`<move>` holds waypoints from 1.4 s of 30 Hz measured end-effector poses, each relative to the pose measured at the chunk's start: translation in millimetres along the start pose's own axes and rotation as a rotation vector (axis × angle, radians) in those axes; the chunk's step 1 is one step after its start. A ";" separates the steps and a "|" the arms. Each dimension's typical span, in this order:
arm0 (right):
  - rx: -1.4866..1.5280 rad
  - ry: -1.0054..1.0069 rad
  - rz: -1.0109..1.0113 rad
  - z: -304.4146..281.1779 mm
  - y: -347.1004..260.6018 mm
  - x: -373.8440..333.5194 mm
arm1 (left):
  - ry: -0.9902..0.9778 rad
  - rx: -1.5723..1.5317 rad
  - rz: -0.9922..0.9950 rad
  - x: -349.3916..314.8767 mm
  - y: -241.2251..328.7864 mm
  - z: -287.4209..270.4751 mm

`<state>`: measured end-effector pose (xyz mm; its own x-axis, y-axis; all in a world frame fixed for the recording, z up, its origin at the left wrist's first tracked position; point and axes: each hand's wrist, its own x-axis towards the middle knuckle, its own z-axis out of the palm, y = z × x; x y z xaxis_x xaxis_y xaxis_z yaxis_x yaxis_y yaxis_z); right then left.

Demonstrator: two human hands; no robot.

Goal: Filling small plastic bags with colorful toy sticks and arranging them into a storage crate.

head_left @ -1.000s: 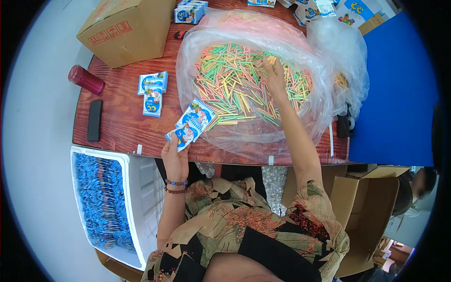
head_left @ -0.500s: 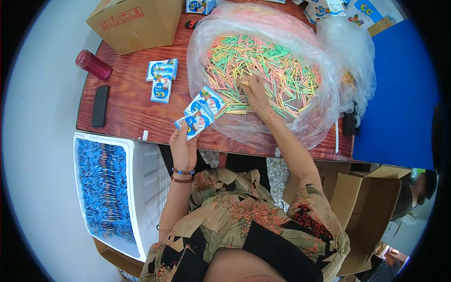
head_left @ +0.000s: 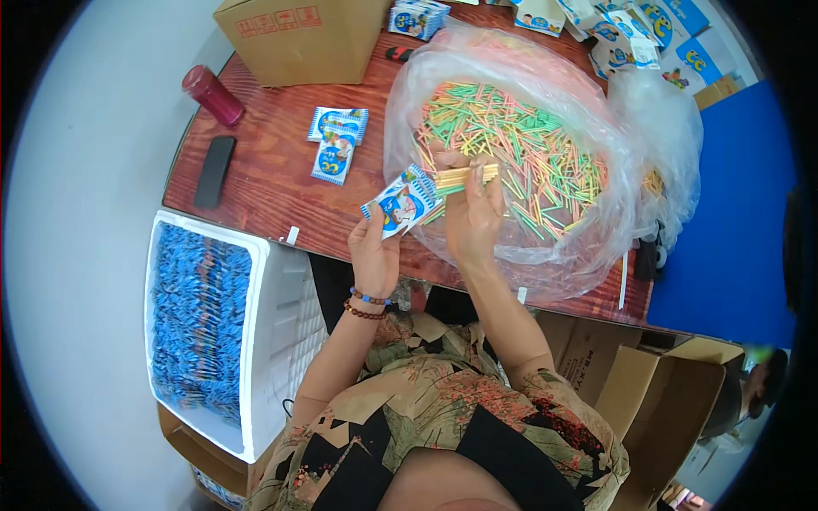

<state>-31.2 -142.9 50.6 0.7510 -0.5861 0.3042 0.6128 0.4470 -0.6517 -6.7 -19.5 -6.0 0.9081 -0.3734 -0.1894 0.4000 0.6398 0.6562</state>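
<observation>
My left hand (head_left: 375,255) pinches a small blue-and-white packet (head_left: 399,204) above the table's front part. Whether a second packet lies behind it I cannot tell. In the fingers of my right hand (head_left: 477,223) is a bundle of thin, pale yellow sticks (head_left: 460,177), with some green at its lower side. One end of the bundle points left, close to the packet's upper right edge; whether any stick is inside is unclear. Behind my right hand, loose pink, green and yellow sticks (head_left: 554,140) fill a wide-open clear plastic bag (head_left: 402,111).
Two similar packets (head_left: 334,155) overlap on the table (head_left: 273,183). Left of them are a red-lidded jar (head_left: 213,95) and a black phone-like object (head_left: 215,172). A cardboard box (head_left: 302,43) stands behind. A white foam box (head_left: 256,341) full of blue packets sits at left.
My right hand has come out of the stick pile with a bundle and moved left to the packet. The whole view has shifted a little.
</observation>
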 end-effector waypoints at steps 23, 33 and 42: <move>-0.888 -0.351 0.070 25.0 20.3 -15.6 | -0.117 -0.375 -0.022 11.6 14.4 -21.6; -0.767 -0.392 0.461 34.2 30.0 13.9 | -0.178 -0.388 0.089 20.1 30.5 -39.0; -0.915 -0.465 0.539 19.7 83.4 30.2 | 0.081 -0.150 0.127 37.8 34.2 -66.4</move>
<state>47.4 -110.0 19.1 0.9949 -0.0782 -0.0634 -0.0782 -0.2042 -0.9758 49.6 32.9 -39.2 0.9571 -0.2319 -0.1737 0.2897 0.7733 0.5640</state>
